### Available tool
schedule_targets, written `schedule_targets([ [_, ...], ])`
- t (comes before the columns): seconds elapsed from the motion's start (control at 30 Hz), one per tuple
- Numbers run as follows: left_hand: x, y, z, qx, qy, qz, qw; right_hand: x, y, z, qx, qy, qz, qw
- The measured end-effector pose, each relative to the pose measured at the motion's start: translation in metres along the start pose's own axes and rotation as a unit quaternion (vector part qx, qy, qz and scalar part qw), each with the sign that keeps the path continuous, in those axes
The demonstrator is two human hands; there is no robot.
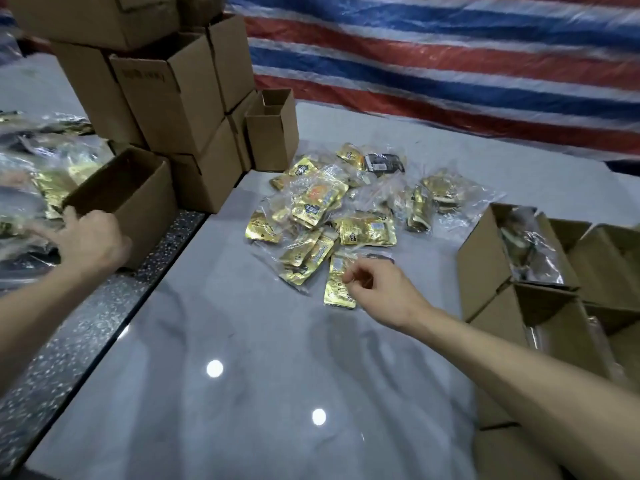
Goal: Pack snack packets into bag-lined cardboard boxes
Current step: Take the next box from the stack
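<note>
Right hand point(377, 289) mid-frame, fingers curled at the top edge of the nearest gold packet point(337, 292); pinching or only touching, can't tell. Left hand point(90, 240) against the near wall of the open box point(138, 202), left of frame; blurred, grip unclear. Packet pile point(322, 209) sits above the right hand in frame. Nearest packet lies just left of the right fingertips, long axis near-vertical in frame. Right hand is far nearer, and the box lies well left of the packet.
</note>
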State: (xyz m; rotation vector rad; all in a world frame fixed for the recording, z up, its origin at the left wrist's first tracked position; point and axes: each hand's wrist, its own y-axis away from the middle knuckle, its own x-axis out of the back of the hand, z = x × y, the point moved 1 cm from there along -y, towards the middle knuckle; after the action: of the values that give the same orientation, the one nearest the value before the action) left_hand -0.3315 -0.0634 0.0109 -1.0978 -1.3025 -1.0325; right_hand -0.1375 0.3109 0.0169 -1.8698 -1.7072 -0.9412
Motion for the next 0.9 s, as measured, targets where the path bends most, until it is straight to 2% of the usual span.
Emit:
schedule_targets([
  [0.1,0.005,0.017,0.006,0.009,0.006,-0.001,1.0,-0.001,0.006,0.0,-0.003,0.004,-0.002,1.0],
  [0.27,0.022,0.05,0.016,-0.028,0.062,-0.057,0.996,0.004,0.014,-0.003,-0.012,-0.002,0.0,1.0],
  [0.47,0.032,0.104,0.035,-0.134,0.119,-0.049,0.983,0.005,0.026,-0.007,-0.008,-0.011,0.004,1.0],
  [0.7,0.038,0.182,0.086,-0.247,0.115,-0.104,0.956,0.007,0.042,-0.004,-0.018,0.007,-0.005,1.0],
  [0.83,0.034,0.227,0.107,-0.362,0.122,-0.117,0.917,0.011,0.048,0.003,-0.041,0.007,-0.005,0.999],
  [0.9,0.032,0.247,0.109,-0.388,0.146,-0.138,0.899,0.015,0.049,0.006,-0.062,0.009,0.015,0.998],
])
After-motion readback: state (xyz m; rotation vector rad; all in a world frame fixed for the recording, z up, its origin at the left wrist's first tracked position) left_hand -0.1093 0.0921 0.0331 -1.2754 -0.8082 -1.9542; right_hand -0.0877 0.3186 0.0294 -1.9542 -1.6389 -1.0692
